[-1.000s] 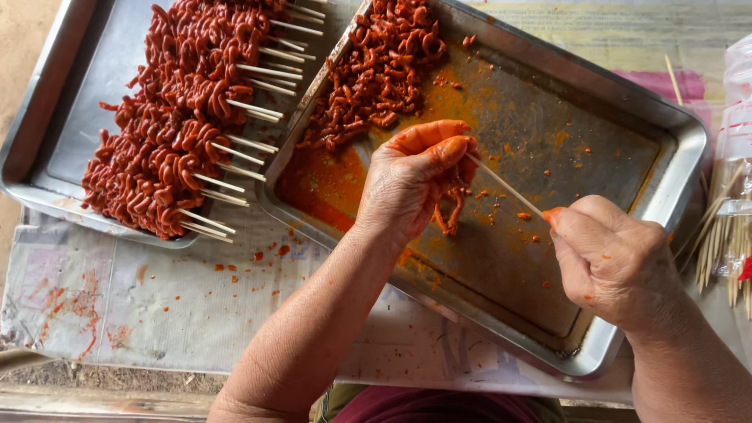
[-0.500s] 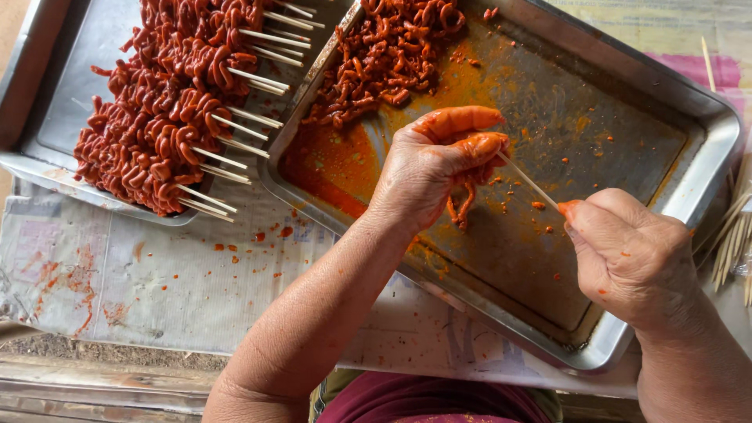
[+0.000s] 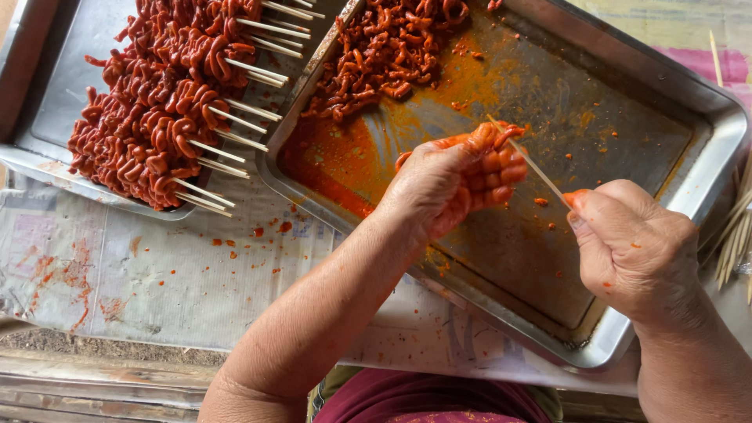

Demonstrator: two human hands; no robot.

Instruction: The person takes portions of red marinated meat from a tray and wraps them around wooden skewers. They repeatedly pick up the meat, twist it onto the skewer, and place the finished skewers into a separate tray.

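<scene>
My left hand (image 3: pixel 450 180), stained orange-red, is closed around pieces of red marinated meat over the right metal tray (image 3: pixel 705 110). A thin wooden skewer (image 3: pixel 536 166) runs through the meat in that hand. My right hand (image 3: pixel 634 251) pinches the skewer's near end. A loose heap of red meat pieces (image 3: pixel 384 55) lies at the tray's far left corner, with orange sauce pooled below it.
A second metal tray (image 3: pixel 47 102) at the left holds several finished skewers of red meat (image 3: pixel 164 110), sticks pointing right. Stained newspaper (image 3: pixel 157 274) covers the table. Bare wooden sticks (image 3: pixel 732 235) lie at the right edge.
My left hand has curled tighter round the meat on the skewer and the view has drawn closer. My right hand still holds the stick's end.
</scene>
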